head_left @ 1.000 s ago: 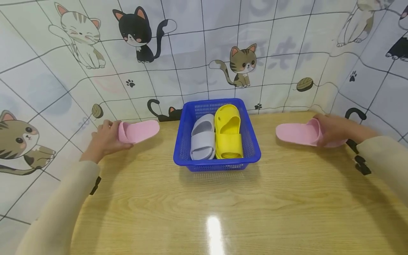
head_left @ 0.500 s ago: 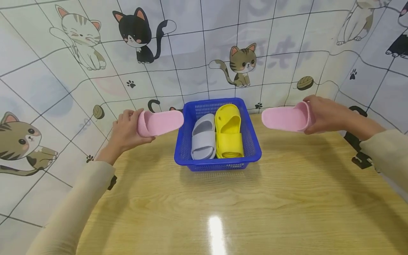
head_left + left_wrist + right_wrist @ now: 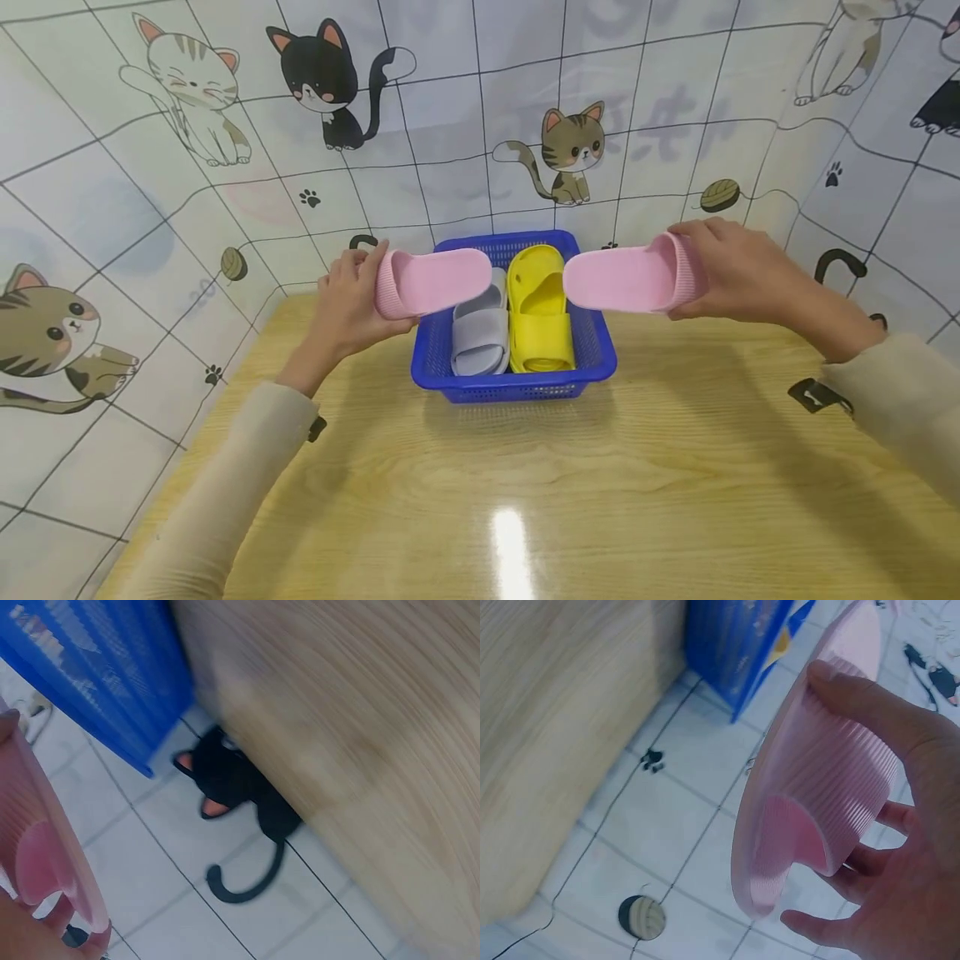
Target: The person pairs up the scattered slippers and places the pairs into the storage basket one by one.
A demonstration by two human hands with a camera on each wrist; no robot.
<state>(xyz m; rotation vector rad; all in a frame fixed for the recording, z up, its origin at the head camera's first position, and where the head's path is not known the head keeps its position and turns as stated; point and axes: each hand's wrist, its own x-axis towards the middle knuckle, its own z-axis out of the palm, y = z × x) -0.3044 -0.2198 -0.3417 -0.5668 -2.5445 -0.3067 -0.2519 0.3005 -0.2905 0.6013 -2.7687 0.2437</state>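
Note:
My left hand (image 3: 351, 302) grips a pink slipper (image 3: 447, 280) by its ribbed strap end, the toe pointing right and overlapping the basket's left side in the head view. On the other side, my right hand (image 3: 738, 271) holds a second pink slipper (image 3: 617, 279), its far end pointing left over the basket's right rim. In the right wrist view the thumb presses the sole edge beside the ribbed strap (image 3: 832, 765), fingers round the far side. Between both hands stands the blue basket (image 3: 517, 383), with grey slippers (image 3: 478, 337) at left and yellow slippers (image 3: 542, 342) at right inside.
The basket stands on a wood-grain table (image 3: 480, 475) near its back edge. Behind and beside it rises a white wall covering (image 3: 450, 108) with a grid and cartoon cats. Light glares on the table's front part.
Both hands have lifted the pink slippers off the table sides and brought them inward, left hand to the right and right hand to the left, up to the basket. The basket stays put.

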